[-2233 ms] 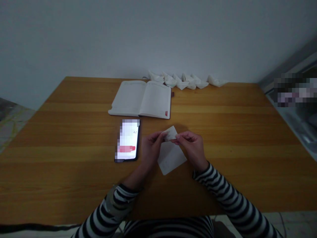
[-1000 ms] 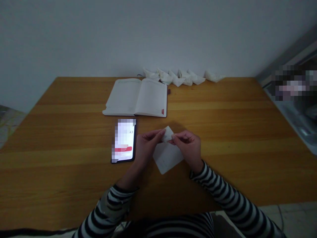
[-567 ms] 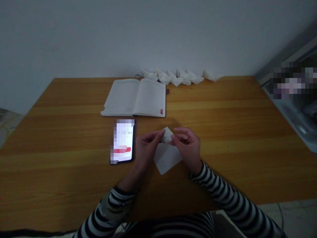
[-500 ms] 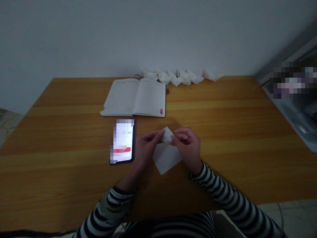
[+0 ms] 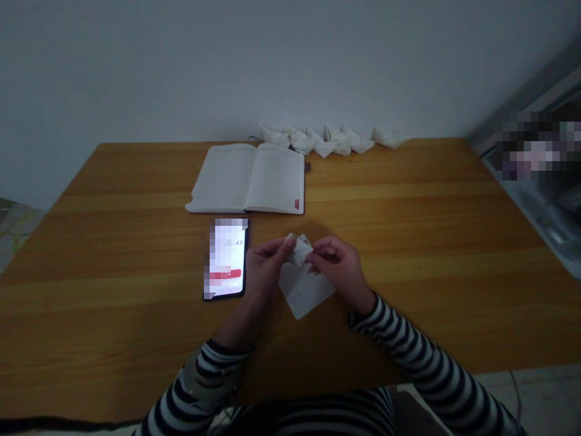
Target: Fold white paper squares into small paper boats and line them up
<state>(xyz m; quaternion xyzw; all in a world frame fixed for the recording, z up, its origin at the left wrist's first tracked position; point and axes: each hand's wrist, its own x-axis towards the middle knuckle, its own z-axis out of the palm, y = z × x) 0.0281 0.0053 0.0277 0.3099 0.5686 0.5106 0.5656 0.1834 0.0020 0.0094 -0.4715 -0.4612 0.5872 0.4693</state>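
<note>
A small folded piece of white paper (image 5: 299, 251) is pinched between both hands, a little above the wooden table. My left hand (image 5: 267, 266) grips its left side with thumb and fingers. On the right edge, my right hand (image 5: 341, 266) pinches the paper between thumb and forefinger. Beneath the hands lies a flat sheet of white paper (image 5: 303, 297), its upper part covered by them. How the folded layers run inside the piece is too small to make out.
An open notebook (image 5: 276, 178) lies beyond my hands. A lit phone (image 5: 231, 260) rests beside my left hand. Several folded white paper boats (image 5: 322, 142) line the table's back edge against the wall (image 5: 290, 66). The wooden table (image 5: 422, 224) extends to both sides.
The folded paper has turned and moved slightly left, and its top now shows separate points. My right hand has shifted a little left with it.
</note>
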